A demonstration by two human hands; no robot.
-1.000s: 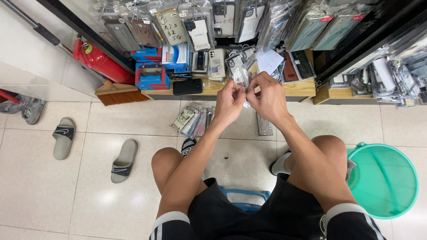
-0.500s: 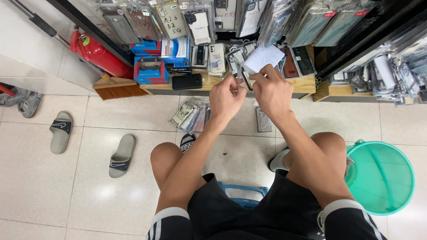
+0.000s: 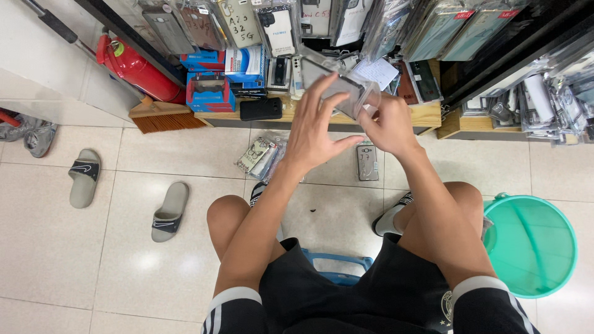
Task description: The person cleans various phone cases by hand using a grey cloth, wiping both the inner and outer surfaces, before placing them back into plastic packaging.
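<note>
A clear phone case in a see-through sleeve [image 3: 337, 89] has been lifted higher than a moment ago, where a white slip was shown, and is now held up before the wooden shelf [image 3: 427, 114]. It is pinched at its right end by the right hand [image 3: 387, 124], fingers closed on it. The left hand [image 3: 315, 127] is spread wide, fingertips resting on the sleeve's near face. The case is seen glossy, transparent, slightly tilted
</note>
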